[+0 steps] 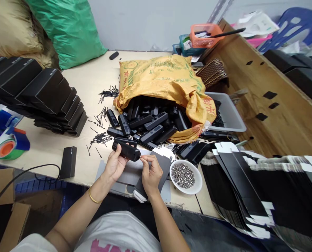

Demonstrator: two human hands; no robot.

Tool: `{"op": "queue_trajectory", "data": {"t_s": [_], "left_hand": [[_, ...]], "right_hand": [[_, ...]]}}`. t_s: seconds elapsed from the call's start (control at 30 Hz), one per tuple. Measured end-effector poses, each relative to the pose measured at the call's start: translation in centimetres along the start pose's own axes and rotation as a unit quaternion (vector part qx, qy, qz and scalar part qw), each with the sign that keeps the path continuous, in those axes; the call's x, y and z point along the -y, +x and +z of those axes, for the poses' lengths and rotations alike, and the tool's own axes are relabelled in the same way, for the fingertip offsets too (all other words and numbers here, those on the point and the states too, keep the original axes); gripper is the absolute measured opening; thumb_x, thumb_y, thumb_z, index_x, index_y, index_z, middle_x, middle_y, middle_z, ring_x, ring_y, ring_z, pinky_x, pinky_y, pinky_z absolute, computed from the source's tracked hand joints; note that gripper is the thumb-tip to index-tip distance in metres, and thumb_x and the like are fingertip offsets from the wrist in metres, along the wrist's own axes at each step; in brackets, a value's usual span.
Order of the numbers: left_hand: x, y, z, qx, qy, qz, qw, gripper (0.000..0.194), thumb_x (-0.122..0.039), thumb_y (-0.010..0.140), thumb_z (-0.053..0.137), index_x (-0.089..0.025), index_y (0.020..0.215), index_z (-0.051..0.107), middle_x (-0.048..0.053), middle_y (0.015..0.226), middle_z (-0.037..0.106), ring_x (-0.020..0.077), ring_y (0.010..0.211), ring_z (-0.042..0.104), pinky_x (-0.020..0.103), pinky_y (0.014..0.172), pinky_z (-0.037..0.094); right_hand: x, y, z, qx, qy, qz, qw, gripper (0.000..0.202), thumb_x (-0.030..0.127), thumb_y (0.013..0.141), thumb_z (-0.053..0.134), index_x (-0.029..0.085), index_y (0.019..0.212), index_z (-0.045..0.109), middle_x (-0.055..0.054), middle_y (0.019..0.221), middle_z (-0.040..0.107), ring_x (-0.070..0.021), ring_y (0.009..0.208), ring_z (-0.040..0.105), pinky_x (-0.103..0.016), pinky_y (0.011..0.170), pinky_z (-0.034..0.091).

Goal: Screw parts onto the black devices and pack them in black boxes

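Left of the white round bowl of shiny metal pieces (183,176), your left hand's (115,163) fingers grip a smooth black oblong device (130,151); your right hand's (151,172) fingers pinch at its end.

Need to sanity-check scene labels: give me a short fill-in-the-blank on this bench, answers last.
The left hand holds a device coloured ____. The bowl of metal bits stands to the ____ of the right hand. A bangle circles the ____ wrist. More devices spill from a sack coloured ____.
Missing words: black; right; left; yellow.
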State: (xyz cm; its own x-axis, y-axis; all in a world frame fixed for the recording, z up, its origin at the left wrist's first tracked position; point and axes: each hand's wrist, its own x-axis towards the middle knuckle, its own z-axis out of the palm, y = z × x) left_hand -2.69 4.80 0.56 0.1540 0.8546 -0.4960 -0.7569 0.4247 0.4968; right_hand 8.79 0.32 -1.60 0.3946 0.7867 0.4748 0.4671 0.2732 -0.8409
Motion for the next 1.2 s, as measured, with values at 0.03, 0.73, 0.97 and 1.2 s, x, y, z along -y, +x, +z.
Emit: {"op": "queue_trajectory", "data": {"t_s": [0.03,0.73,0.97,1.2], "left_hand": [[0.0,0.0,-0.1,0.002,0.002,0.003,1.000,0.022,-0.025,0.091,0.048,-0.010,0.095,0.063,0.009,0.098,0.069,0.0172,0.098,0.064,0.030,0.088,0.051],[-2.1,-2.2,-1.3,0.124,0.228,0.151,0.954,0.027,-0.022,0.066,0.076,-0.019,0.091,0.064,0.006,0.098,0.067,0.0272,0.104,0.060,0.039,0.098,0.043],[0.5,2.6,-1.1,0.070,0.221,0.138,0.963,0.038,-0.040,0.073,0.069,-0.020,0.101,0.053,0.007,0.097,0.067,0.0191,0.085,0.065,0.035,0.082,0.050],[-3.9,5.6,-1.4,-0.032,0.360,0.230,0.903,0.052,-0.042,0.074,0.067,-0.021,0.118,0.048,0.008,0.101,0.064,0.0175,0.087,0.063,0.029,0.078,0.050]], "right_hand": [[0.0,0.1,-0.1,0.006,-0.008,-0.005,1.000,0.009,0.017,0.087,0.053,0.020,0.079,0.056,0.000,0.074,0.062,-0.0139,0.069,0.058,-0.027,0.065,0.045],[-2.4,0.0,-5.7,-0.024,-0.115,0.060,0.991,0.015,0.030,0.087,0.053,0.019,0.094,0.060,-0.005,0.086,0.066,-0.0180,0.078,0.062,-0.032,0.074,0.048],[-5.1,3.0,-9.4,0.239,-0.333,-0.082,0.908,0.031,0.045,0.080,0.061,0.020,0.098,0.060,-0.011,0.097,0.064,-0.0281,0.090,0.056,-0.041,0.077,0.044],[-6.9,5.8,-7.6,0.358,-0.428,0.014,0.830,0.049,0.039,0.051,0.085,0.017,0.085,0.056,-0.012,0.088,0.058,-0.0303,0.088,0.055,-0.041,0.078,0.039]]}}
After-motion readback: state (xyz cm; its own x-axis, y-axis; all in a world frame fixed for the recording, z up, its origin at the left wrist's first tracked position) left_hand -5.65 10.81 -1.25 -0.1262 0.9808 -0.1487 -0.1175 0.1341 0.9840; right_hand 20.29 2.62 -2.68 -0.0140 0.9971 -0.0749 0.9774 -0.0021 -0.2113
